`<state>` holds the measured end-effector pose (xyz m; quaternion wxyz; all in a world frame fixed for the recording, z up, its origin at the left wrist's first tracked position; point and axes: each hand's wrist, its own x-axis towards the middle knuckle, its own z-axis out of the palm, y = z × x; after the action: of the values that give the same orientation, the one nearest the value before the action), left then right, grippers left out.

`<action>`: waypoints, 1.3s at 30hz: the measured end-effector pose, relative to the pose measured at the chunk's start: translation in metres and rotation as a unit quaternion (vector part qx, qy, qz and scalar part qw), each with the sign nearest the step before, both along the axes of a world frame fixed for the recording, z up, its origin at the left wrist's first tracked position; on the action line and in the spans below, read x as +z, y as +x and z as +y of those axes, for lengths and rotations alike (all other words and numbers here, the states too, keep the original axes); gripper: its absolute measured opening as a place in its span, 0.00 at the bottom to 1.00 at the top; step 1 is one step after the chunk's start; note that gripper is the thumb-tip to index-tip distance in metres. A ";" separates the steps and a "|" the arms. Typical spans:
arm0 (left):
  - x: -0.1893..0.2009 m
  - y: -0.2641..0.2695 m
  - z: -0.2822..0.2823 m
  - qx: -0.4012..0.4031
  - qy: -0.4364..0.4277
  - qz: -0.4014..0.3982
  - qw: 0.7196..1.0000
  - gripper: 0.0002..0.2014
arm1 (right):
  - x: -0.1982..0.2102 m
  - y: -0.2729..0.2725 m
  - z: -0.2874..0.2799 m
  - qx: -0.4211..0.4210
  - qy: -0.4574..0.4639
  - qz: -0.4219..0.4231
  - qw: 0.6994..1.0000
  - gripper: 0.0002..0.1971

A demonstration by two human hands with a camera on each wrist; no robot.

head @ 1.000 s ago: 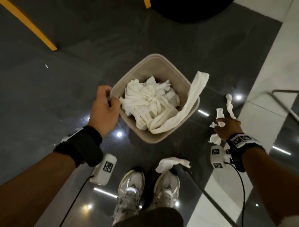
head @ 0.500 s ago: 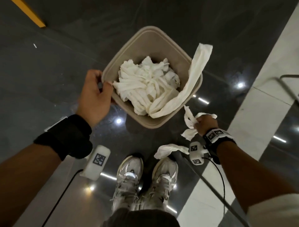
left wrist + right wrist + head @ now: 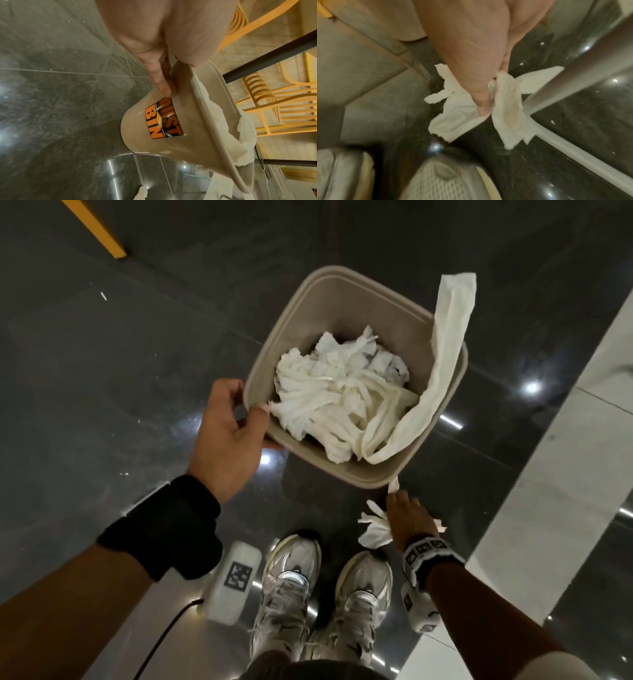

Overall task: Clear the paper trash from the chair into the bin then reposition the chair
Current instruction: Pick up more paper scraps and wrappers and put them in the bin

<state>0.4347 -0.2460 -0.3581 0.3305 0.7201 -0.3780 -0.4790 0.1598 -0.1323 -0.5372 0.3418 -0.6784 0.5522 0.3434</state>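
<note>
While the left hand [image 3: 224,440] grips the near-left rim of the paper-filled bin [image 3: 346,285], the right hand [image 3: 409,517] clutches crumpled paper scraps [image 3: 373,529] below it; binning unfinished, chair unmoved.

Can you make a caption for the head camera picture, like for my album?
Left hand holds the bin of paper; right hand grips more paper.

bin [image 3: 291,313]: plain beige; black label with orange lettering [image 3: 163,120] below left hand's fingers
paper in bin [image 3: 339,398]: white
paper scraps [image 3: 508,108] in right hand: white
floor [image 3: 102,388]: dark grey, glossy; pale stripe right of right hand
chairs [image 3: 278,105] beyond left hand: yellow-orange, slatted
shoes [image 3: 291,583]: grey-white mesh
</note>
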 end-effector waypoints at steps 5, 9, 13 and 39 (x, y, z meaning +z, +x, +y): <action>0.004 -0.001 0.006 -0.044 0.015 -0.003 0.999 0.18 | 0.037 -0.013 -0.044 -0.210 -0.003 -0.059 0.976 0.19; 0.025 -0.015 0.022 -0.027 0.085 0.052 0.995 0.24 | 0.123 -0.029 -0.089 -0.425 -0.043 -0.124 0.896 0.16; 0.033 -0.023 0.045 -0.028 0.142 0.058 0.988 0.26 | 0.225 -0.038 -0.116 -0.620 -0.209 -0.265 0.708 0.07; 0.258 -0.194 -0.010 -0.370 0.055 -0.111 0.921 0.15 | 0.470 -0.093 -0.011 -0.537 -0.148 -0.238 0.795 0.14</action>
<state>0.2405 -0.2557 -0.1000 0.0455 0.5950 -0.6245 -0.5039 0.0671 -0.1436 -0.0677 0.4875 -0.3751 0.7733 -0.1538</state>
